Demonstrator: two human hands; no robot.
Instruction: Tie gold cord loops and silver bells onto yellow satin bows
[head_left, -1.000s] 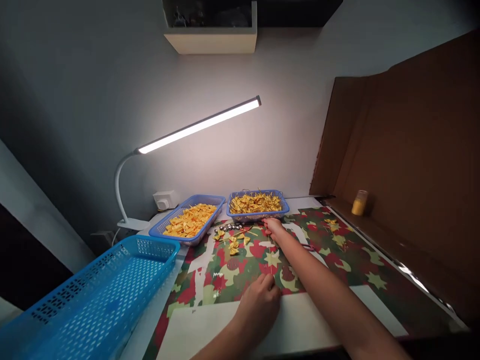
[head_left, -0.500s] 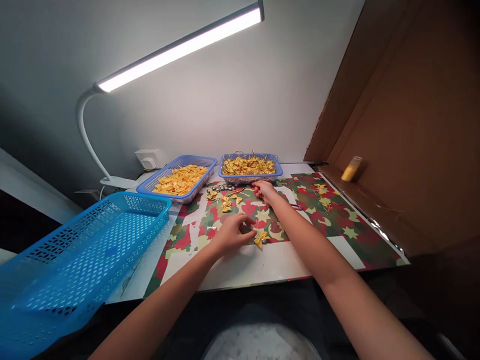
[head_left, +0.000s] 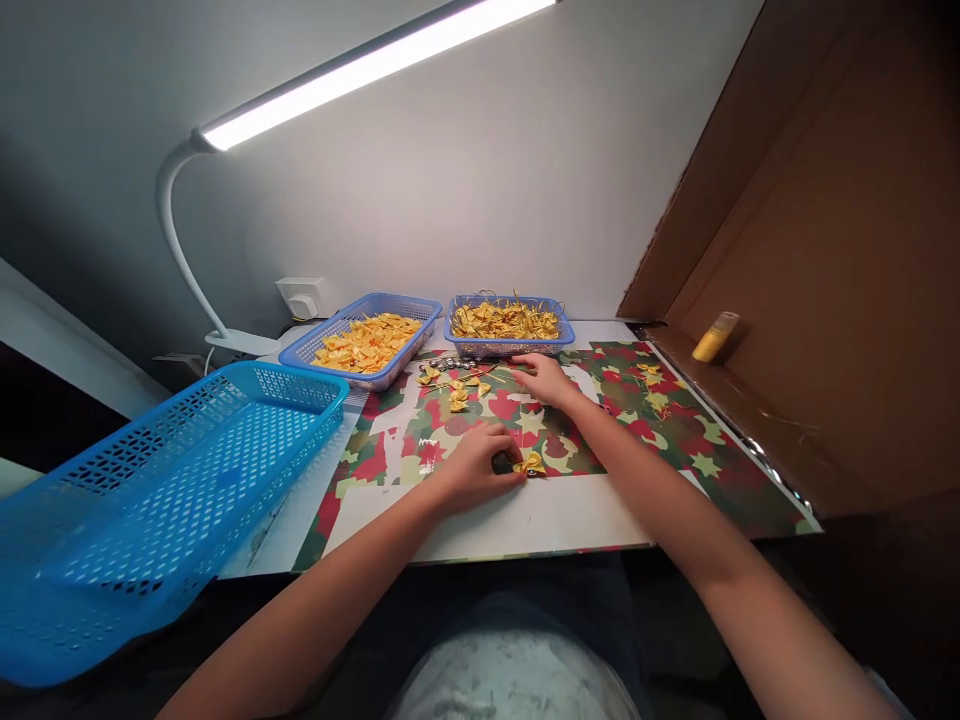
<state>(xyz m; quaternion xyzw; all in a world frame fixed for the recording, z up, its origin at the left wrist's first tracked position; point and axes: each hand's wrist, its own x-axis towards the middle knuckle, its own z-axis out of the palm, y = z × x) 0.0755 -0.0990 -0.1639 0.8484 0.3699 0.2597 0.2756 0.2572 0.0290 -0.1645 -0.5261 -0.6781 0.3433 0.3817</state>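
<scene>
My left hand (head_left: 478, 463) rests on the patterned mat (head_left: 675, 440) with its fingers curled around a small gold bow (head_left: 530, 463), pinching its left side. Farther back, my right hand (head_left: 545, 376) lies near the basket of gold ties (head_left: 507, 322), its fingers bent down onto the mat over something too thin to make out. Several loose gold bows (head_left: 454, 386) lie between the two hands and the baskets. A second basket of orange-yellow folded pieces (head_left: 365, 342) stands to the left of the first.
A large blue basket (head_left: 165, 490) stands tilted at the left over the table edge. A white desk lamp (head_left: 360, 75) arches overhead from a base by a wall socket (head_left: 300, 297). A brown cardboard wall (head_left: 840, 260) closes the right side, with a small yellow bottle (head_left: 714, 338) on its ledge.
The view has tilted down. My left hand slid right and closed on the gold bow, which was lying free beside it. My right hand stays near the far basket.
</scene>
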